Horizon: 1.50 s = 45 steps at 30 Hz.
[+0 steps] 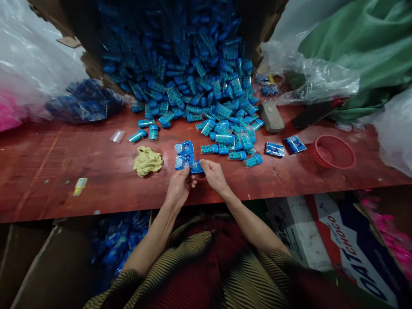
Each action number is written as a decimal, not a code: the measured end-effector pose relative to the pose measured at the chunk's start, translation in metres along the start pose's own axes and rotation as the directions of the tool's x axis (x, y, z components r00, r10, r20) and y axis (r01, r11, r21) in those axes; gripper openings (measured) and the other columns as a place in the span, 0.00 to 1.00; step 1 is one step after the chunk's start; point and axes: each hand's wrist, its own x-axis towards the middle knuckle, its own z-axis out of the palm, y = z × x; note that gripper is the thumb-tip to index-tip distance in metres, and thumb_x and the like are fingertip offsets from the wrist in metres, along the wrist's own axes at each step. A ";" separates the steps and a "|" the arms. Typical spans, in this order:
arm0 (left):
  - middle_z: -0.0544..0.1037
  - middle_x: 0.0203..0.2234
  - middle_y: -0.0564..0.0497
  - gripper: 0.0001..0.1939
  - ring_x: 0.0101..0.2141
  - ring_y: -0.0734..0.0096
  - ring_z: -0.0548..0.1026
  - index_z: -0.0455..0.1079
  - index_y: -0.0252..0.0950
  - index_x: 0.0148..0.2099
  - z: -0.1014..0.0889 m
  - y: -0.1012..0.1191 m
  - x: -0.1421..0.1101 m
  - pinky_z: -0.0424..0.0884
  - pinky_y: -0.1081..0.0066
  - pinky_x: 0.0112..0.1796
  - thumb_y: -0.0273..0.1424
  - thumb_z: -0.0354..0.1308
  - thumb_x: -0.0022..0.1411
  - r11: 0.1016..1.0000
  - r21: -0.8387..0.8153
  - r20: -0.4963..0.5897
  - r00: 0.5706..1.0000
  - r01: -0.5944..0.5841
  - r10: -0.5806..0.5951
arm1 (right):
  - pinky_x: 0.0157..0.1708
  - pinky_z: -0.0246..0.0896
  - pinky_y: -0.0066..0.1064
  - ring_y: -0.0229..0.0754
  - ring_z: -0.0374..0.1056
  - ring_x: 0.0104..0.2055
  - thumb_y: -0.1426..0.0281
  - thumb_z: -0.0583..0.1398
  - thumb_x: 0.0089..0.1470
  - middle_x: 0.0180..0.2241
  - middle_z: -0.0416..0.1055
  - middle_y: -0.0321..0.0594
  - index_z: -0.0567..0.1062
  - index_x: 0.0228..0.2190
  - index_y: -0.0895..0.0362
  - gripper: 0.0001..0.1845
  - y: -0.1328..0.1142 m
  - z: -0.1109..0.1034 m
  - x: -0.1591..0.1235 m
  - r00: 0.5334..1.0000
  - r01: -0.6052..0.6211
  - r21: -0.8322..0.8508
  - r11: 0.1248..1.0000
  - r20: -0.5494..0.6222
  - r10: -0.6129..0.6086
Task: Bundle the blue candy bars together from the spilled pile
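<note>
My left hand (179, 186) is closed, thumb and finger pinching the lower edge of flat blue printed wrappers (184, 151). My right hand (215, 175) pinches the right end of a small blue wrapper piece (196, 166) beside them. Whether that piece is joined to the others I cannot tell. Left of the wrappers sits a lump of yellow-green putty (147, 161). Beyond my hands lie small clear bottles with blue caps and blue beads (225, 139), spilling from a large heap (183, 77) in an open carton.
Two blue packs (274, 149) lie right of the bottles, near a red plastic basket (333, 152). Behind them are a grey block (271, 117) and a dark flat tool (312, 113). A bag of blue items (85, 101) stands back left. Cartons (350, 249) are below the red table (109, 193).
</note>
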 end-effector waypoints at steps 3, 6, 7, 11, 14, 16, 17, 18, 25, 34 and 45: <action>0.70 0.14 0.55 0.16 0.15 0.79 0.68 0.65 0.33 0.27 -0.004 0.003 0.000 0.61 0.80 0.16 0.38 0.67 0.47 0.995 -0.064 0.005 0.997 0.075 -0.075 | 0.23 0.55 0.26 0.33 0.60 0.22 0.50 0.54 0.52 0.19 0.63 0.32 0.67 0.22 0.57 0.22 -0.006 -0.009 0.006 0.999 -0.022 0.079 0.997 0.043 0.018; 0.70 0.14 0.55 0.14 0.16 0.79 0.68 0.65 0.34 0.28 -0.008 0.004 0.001 0.62 0.80 0.16 0.37 0.65 0.50 0.991 -0.106 0.001 0.996 0.087 -0.087 | 0.25 0.58 0.25 0.33 0.63 0.24 0.56 0.58 0.48 0.25 0.67 0.33 0.69 0.34 0.56 0.17 -0.013 -0.013 0.007 0.986 -0.146 0.240 0.960 0.111 0.122; 0.70 0.15 0.55 0.13 0.16 0.79 0.68 0.65 0.34 0.28 -0.010 0.004 0.001 0.62 0.80 0.16 0.36 0.65 0.51 0.991 -0.104 0.004 0.996 0.086 -0.086 | 0.25 0.59 0.25 0.33 0.64 0.25 0.60 0.60 0.47 0.27 0.68 0.32 0.69 0.37 0.56 0.17 -0.014 -0.013 0.007 0.979 -0.183 0.276 0.944 0.141 0.149; 0.71 0.15 0.55 0.15 0.16 0.79 0.68 0.66 0.34 0.28 -0.014 0.002 0.002 0.62 0.80 0.16 0.38 0.67 0.48 0.998 -0.035 0.051 0.997 0.053 -0.052 | 0.28 0.62 0.25 0.34 0.67 0.30 0.71 0.61 0.41 0.32 0.70 0.33 0.67 0.40 0.56 0.20 -0.015 -0.012 0.002 0.963 -0.237 0.318 0.918 0.201 0.179; 0.72 0.15 0.54 0.18 0.16 0.78 0.69 0.67 0.32 0.26 -0.014 0.000 0.001 0.63 0.78 0.17 0.40 0.69 0.42 0.998 0.060 0.072 0.997 -0.014 0.010 | 0.29 0.62 0.25 0.34 0.66 0.30 0.74 0.58 0.42 0.31 0.71 0.33 0.66 0.43 0.56 0.22 -0.010 -0.010 0.001 0.971 -0.189 0.232 0.954 0.192 0.145; 0.72 0.14 0.54 0.19 0.16 0.77 0.69 0.67 0.32 0.25 -0.012 -0.001 0.000 0.64 0.78 0.18 0.39 0.70 0.39 0.989 0.118 0.029 0.996 -0.090 0.087 | 0.28 0.61 0.26 0.34 0.64 0.27 0.76 0.56 0.43 0.26 0.68 0.31 0.65 0.45 0.57 0.23 -0.005 -0.008 -0.002 0.986 -0.102 0.104 0.989 0.143 0.086; 0.72 0.14 0.54 0.19 0.16 0.78 0.69 0.67 0.32 0.25 -0.011 -0.001 0.000 0.64 0.78 0.18 0.39 0.71 0.38 0.983 0.137 -0.006 0.992 -0.125 0.127 | 0.28 0.60 0.26 0.34 0.62 0.25 0.76 0.55 0.44 0.24 0.67 0.30 0.65 0.46 0.58 0.23 -0.003 -0.005 -0.004 0.994 -0.046 0.029 0.999 0.096 0.043; 0.71 0.14 0.55 0.19 0.16 0.78 0.69 0.67 0.32 0.24 -0.010 -0.001 -0.001 0.64 0.78 0.19 0.38 0.71 0.37 0.979 0.143 -0.040 0.988 -0.146 0.153 | 0.28 0.60 0.27 0.34 0.62 0.25 0.76 0.54 0.46 0.23 0.66 0.30 0.65 0.47 0.58 0.23 -0.001 -0.002 -0.007 0.999 0.008 -0.040 0.999 0.042 -0.006; 0.68 0.13 0.56 0.17 0.16 0.78 0.68 0.67 0.33 0.26 -0.012 -0.001 0.000 0.63 0.78 0.17 0.40 0.68 0.44 0.999 -0.027 0.036 0.999 0.039 -0.038 | 0.29 0.63 0.28 0.36 0.66 0.26 0.66 0.48 0.59 0.26 0.69 0.34 0.67 0.49 0.57 0.18 0.000 -0.002 -0.004 0.983 0.123 -0.089 0.988 0.148 -0.109; 0.68 0.14 0.56 0.14 0.17 0.79 0.66 0.65 0.35 0.27 -0.027 -0.002 0.000 0.60 0.78 0.17 0.38 0.66 0.49 0.987 -0.124 -0.011 0.995 0.099 -0.101 | 0.39 0.54 0.40 0.50 0.60 0.42 0.75 0.56 0.56 0.38 0.70 0.50 0.74 0.41 0.56 0.12 0.019 -0.031 0.056 0.968 0.213 -0.940 0.266 0.167 -0.187; 0.69 0.16 0.56 0.16 0.17 0.79 0.66 0.66 0.35 0.28 -0.030 -0.007 0.006 0.60 0.77 0.17 0.39 0.66 0.48 0.995 -0.094 -0.068 0.997 0.034 -0.041 | 0.43 0.59 0.37 0.44 0.66 0.42 0.69 0.60 0.52 0.40 0.73 0.43 0.73 0.43 0.57 0.15 0.018 -0.047 0.035 0.965 0.223 -0.513 0.829 0.239 -0.112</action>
